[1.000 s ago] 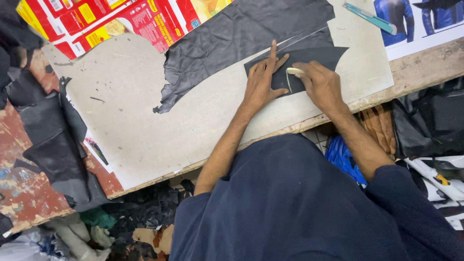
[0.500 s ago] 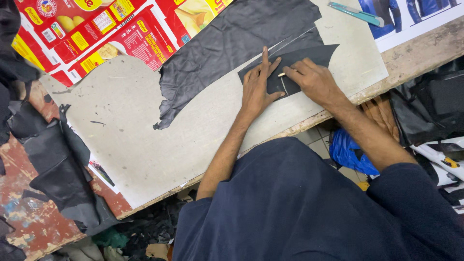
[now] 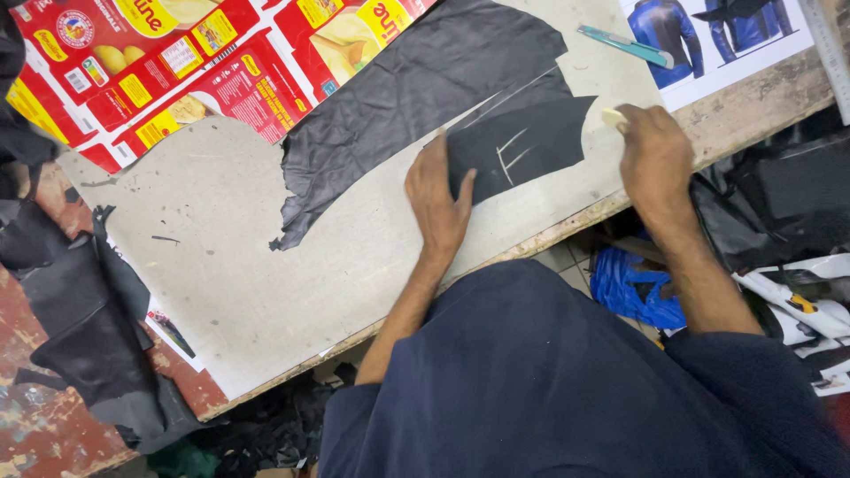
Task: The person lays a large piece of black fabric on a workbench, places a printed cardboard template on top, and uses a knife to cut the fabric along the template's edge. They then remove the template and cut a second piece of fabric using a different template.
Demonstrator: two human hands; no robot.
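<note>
Your left hand (image 3: pixel 438 199) lies flat on the near-left end of the dark pattern piece (image 3: pixel 522 142), fingers spread and pressing down, thumb angled across the piece's lower left corner. The piece sits directly under and just beyond those fingers, atop the larger sheet of black leather (image 3: pixel 416 97) on the grey cutting board (image 3: pixel 239 292).

The pattern piece's long axis runs from your left fingertips away to the right and slightly up the board. Its pointed tip faces your right hand, and its curved edge faces the table edge. Pale chalk strokes cross its middle, just right of your left fingers.

Your right hand (image 3: pixel 655 150) is off the piece, just past its pointed tip, with thumb and forefinger pinched on a small piece of pale chalk (image 3: pixel 613 118). The chalk lies right of the tip, near but not touching it.

Your left hand is the nearer one and touches the piece; your right hand stands apart from it.

Beyond your right fingers lie a teal-handled tool (image 3: pixel 624 44) and a printed sheet showing blue jackets (image 3: pixel 708 26).
</note>
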